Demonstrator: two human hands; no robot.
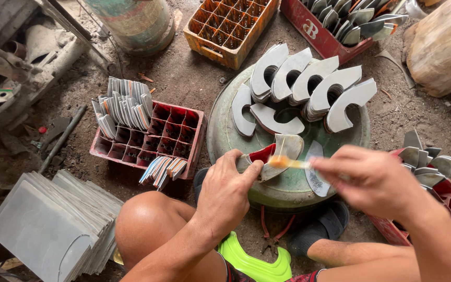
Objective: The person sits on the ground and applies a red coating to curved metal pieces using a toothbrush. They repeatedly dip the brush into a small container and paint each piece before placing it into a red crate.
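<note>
My left hand (pixel 229 188) grips a curved, grey sheet-metal piece (pixel 283 151) with a red inner face, held over a round green metal drum lid (pixel 225 130). My right hand (pixel 369 180) is blurred and holds a thin stick with an orange tip (pixel 288 163) against that piece. Another flat curved blank (pixel 315 175) lies on the lid just under my right hand. Stacks of C-shaped grey metal cutouts (pixel 309 83) stand on the far half of the lid.
A red crate (pixel 184 136) at left holds bundles of metal pieces. A stack of grey square sheets (pixel 53 224) lies at lower left. An orange crate (pixel 228 26), another red crate (pixel 314 31), a log (pixel 442 47), and a red crate (pixel 444 193) by my right arm surround me.
</note>
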